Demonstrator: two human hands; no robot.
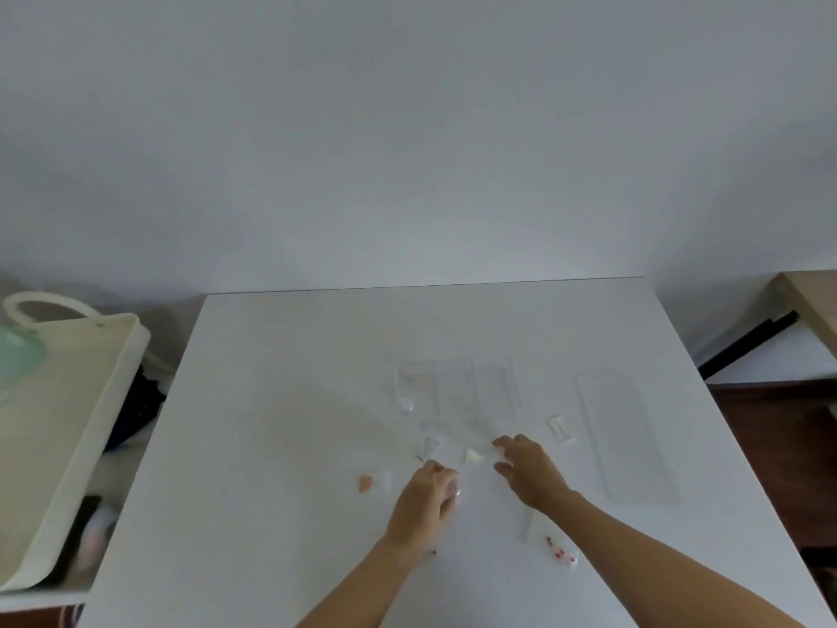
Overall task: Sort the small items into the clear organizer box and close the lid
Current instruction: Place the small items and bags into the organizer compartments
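The clear organizer box [455, 392] stands open on the white table [290, 401], faint against it. Its clear lid [627, 439] lies flat to the right, apart from the box. Small clear packets are scattered in front of the box: one [428, 446] near its front left corner, a cream one [472, 456] between my hands, one [560, 429] to the right, a pinkish one [366, 483] at the left, and one with red bits [559, 548] under my right forearm. My left hand [428, 500] is closed on a small clear packet. My right hand [527, 471] hovers with fingers spread beside the cream packet.
A cream tray-like cart [68, 428] with a handle stands left of the table. A wooden surface [810, 305] and a dark bar [747, 342] lie at the right. The wall rises behind the table's far edge.
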